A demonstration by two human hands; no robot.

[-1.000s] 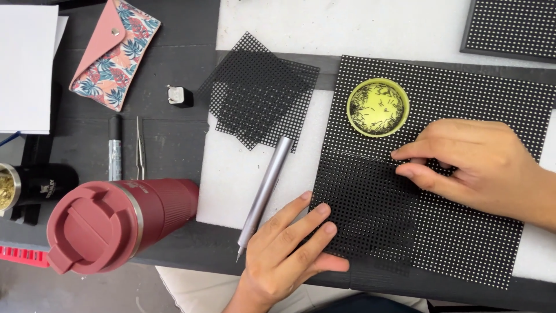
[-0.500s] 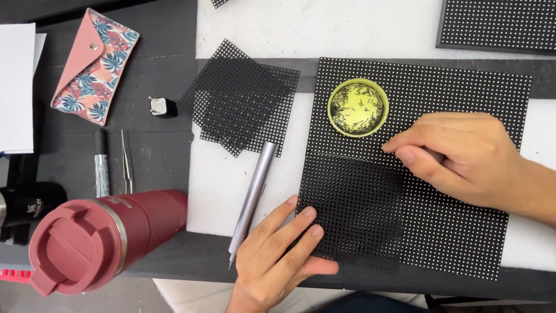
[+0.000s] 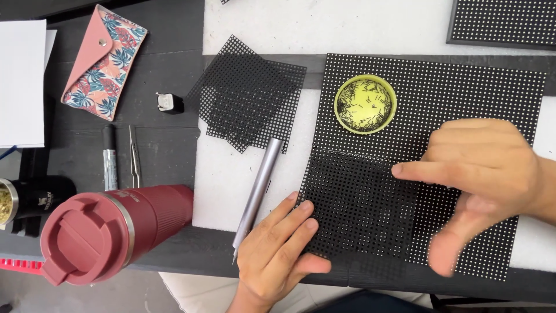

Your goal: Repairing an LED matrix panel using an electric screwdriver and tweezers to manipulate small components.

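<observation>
Black dotted display panel [image 3: 463, 87] under hands

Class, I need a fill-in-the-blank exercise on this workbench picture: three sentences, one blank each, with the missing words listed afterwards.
1. The small round dish holding tiny dark pins is ____ in colour.
2. The left hand presses its fingers on the black ____ sheet that lies on the dotted panel.
3. The silver pen-like tool lies between the red ____ and the left hand.

Missing words: yellow; mesh; tumbler

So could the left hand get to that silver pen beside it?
Probably yes: the left hand rests flat on the grid mask's corner, and the silver pen lies just beside its fingers with nothing between.
</observation>
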